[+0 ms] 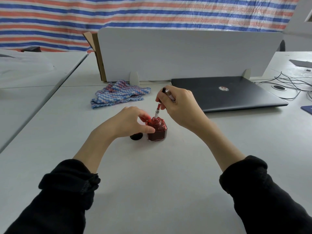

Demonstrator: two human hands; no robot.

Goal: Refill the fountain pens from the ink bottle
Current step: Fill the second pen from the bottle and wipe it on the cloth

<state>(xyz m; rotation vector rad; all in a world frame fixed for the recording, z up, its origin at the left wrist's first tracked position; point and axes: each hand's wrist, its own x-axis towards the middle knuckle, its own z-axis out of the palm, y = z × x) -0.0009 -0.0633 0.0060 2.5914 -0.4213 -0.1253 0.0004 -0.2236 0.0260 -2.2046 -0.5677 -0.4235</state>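
A small square glass ink bottle [157, 132] of dark red ink stands open on the white table. My left hand [130, 121] grips it from the left, thumb and fingers round its shoulder. The fountain pen [157, 110] stands nearly upright with its tip down in the bottle's mouth, red ink showing in its clear section. My right hand [179, 103] pinches the pen's upper end; a second slim pen part with a silver tip [169, 94] lies in the same hand. The bottle's black cap [136, 136] rests on the table just left of the bottle, partly hidden by my left hand.
A striped blue, pink and white cloth [118, 94] lies behind the bottle to the left. A shut dark laptop [224, 93] sits at the back right, with cables [290, 83] beyond it. A white divider panel [185, 53] stands across the back of the table.
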